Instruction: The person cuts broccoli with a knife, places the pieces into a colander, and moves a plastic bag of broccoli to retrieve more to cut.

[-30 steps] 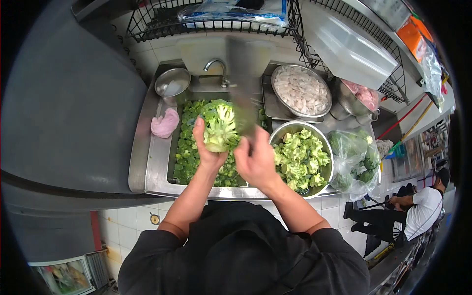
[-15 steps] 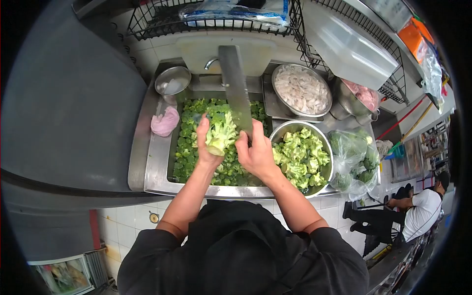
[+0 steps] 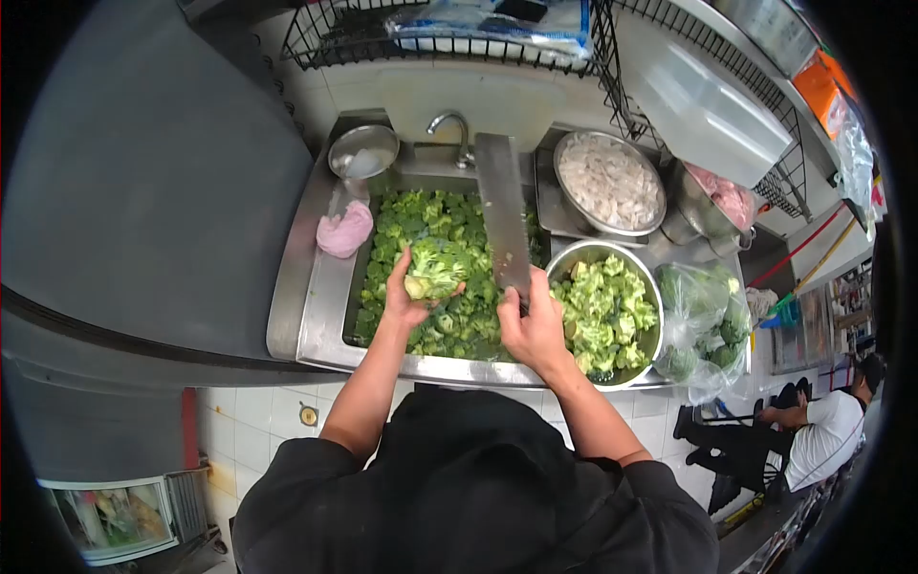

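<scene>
My left hand (image 3: 409, 298) is closed around a head of broccoli (image 3: 438, 268), its cut stem turned toward the lower left. In my right hand (image 3: 535, 330) is a cleaver (image 3: 503, 215), gripped by the handle with its broad blade pointing away from me and small bits stuck to it. Both hands are above a steel sink (image 3: 330, 355) filled with broccoli florets (image 3: 397, 230) in water. Just right of the right hand, a steel bowl (image 3: 658, 330) holds pale green broccoli stem pieces (image 3: 607, 306).
Behind the sink stands a faucet (image 3: 463, 143). A small metal bowl (image 3: 363, 143) and a pink cloth (image 3: 345, 230) are at left. To the right are a bowl of pale sliced meat (image 3: 612, 182), a pot (image 3: 703, 206) and a bag of broccoli (image 3: 703, 325). Another person (image 3: 822, 435) sits far right.
The cleaver has moved right, away from the broccoli. My left hand has tilted the broccoli so its stem points more to the left. The whole view has shifted slightly.
</scene>
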Motion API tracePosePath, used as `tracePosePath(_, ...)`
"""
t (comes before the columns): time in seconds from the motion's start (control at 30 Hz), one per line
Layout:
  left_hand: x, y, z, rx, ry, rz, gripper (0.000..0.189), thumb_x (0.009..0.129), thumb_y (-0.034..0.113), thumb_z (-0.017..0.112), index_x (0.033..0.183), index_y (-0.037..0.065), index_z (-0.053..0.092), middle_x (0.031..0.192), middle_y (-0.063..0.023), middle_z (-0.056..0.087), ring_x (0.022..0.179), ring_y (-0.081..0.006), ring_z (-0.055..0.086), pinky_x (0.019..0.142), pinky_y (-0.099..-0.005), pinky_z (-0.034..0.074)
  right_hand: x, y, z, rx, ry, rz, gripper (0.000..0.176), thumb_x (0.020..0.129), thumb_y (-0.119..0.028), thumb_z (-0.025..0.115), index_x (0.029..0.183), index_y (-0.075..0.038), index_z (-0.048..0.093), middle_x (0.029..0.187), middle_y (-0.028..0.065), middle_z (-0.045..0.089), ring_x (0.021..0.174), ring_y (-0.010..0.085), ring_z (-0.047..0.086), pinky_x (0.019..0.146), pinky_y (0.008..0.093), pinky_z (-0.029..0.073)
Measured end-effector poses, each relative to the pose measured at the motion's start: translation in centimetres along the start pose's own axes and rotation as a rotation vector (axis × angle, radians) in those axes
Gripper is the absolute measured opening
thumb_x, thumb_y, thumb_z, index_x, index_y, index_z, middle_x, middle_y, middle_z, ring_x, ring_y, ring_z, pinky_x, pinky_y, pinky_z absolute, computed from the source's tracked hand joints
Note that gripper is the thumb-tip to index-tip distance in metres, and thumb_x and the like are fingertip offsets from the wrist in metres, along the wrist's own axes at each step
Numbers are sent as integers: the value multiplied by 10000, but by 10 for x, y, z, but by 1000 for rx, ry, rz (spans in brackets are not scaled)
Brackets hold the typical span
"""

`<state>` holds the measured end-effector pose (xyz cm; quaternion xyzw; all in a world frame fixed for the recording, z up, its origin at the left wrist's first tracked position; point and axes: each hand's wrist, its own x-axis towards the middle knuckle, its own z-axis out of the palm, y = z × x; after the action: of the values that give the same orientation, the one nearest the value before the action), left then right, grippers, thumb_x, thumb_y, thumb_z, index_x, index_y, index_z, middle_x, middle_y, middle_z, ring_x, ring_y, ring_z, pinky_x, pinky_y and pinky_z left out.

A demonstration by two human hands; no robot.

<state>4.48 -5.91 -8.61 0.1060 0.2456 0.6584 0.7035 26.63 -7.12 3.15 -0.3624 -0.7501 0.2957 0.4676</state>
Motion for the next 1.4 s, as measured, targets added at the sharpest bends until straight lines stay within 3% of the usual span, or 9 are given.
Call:
tracePosePath(0.13, 2, 9, 48, 63, -165, -9, 601, 981, 512, 525, 1315, 13, 545, 1217, -188, 658, 1081, -351, 666, 924, -558, 559, -1, -17, -1, -25, 55, -170, 403, 858, 50, 589, 1251, 57, 501, 721, 145, 648, 559, 289, 653, 511, 361, 497)
tracePosePath(0.17, -1, 10, 68, 111, -42, 10, 581, 1005, 530, 435, 1304, 50, 564, 1092, -99, 701, 881, -227, 716, 615, -338, 599, 2, -28, -4, -48, 115, -237, 401, 852, 52, 595, 1241, 68, 503, 715, 142, 645, 556, 290, 650, 509, 359, 497)
tracePosePath(0.27, -3, 16, 91, 87, -127, 13, 512, 1014, 485, 456, 1275, 62, 578, 1048, -82, 704, 856, -191, 709, 649, -352, 592, 12, -40, -7, 36, 284, -451, 391, 839, 34, 611, 1212, 91, 511, 688, 147, 627, 542, 304, 633, 505, 370, 493)
tracePosePath(0.37, -8, 15, 109, 22, -125, 24, 441, 1018, 437, 489, 1227, 66, 604, 1020, -75, 708, 860, -183, 705, 719, -364, 589, 18, -40, -11, -134, 28, -286, 377, 833, 18, 624, 1189, 93, 523, 668, 152, 612, 533, 324, 620, 503, 385, 490)
tracePosePath(0.63, 4, 21, 92, 45, -125, -90, 412, 998, 400, 570, 1190, 40, 634, 1105, -115, 704, 965, -241, 699, 890, -412, 565, 22, -39, -20, -68, 235, -325, 364, 834, 48, 617, 1185, 76, 526, 650, 105, 597, 471, 253, 583, 467, 378, 471)
tracePosePath(0.83, 20, 32, 84, 251, -176, -69, 364, 983, 346, 587, 1169, 37, 638, 1057, -108, 707, 920, -208, 702, 807, -374, 585, 31, -27, -11, -319, -176, -297, 394, 794, 34, 642, 1172, 56, 535, 710, 137, 633, 565, 303, 641, 510, 400, 498)
tracePosePath(1.23, 4, 21, 93, 79, -165, -22, 381, 1011, 325, 490, 1195, 18, 622, 1093, -151, 709, 935, -279, 714, 862, -416, 591, 24, -38, -13, -175, 182, -426, 390, 838, 26, 623, 1208, 86, 520, 682, 157, 616, 519, 326, 616, 490, 413, 484)
tracePosePath(1.3, 7, 20, 87, 86, -202, -28, 387, 1004, 335, 515, 1189, 15, 629, 1100, -145, 708, 958, -269, 709, 874, -421, 583, 22, -12, 0, -230, -51, -200, 393, 870, 4, 598, 1243, 60, 490, 734, 198, 635, 575, 377, 639, 517, 447, 495)
tracePosePath(1.4, 4, 19, 86, 83, -178, -39, 398, 997, 346, 534, 1184, 8, 630, 1105, -140, 709, 988, -264, 702, 889, -429, 574, 26, -4, 0, -108, 1, -56, 357, 930, -33, 555, 1271, 22, 463, 769, 214, 654, 629, 397, 666, 550, 446, 510)
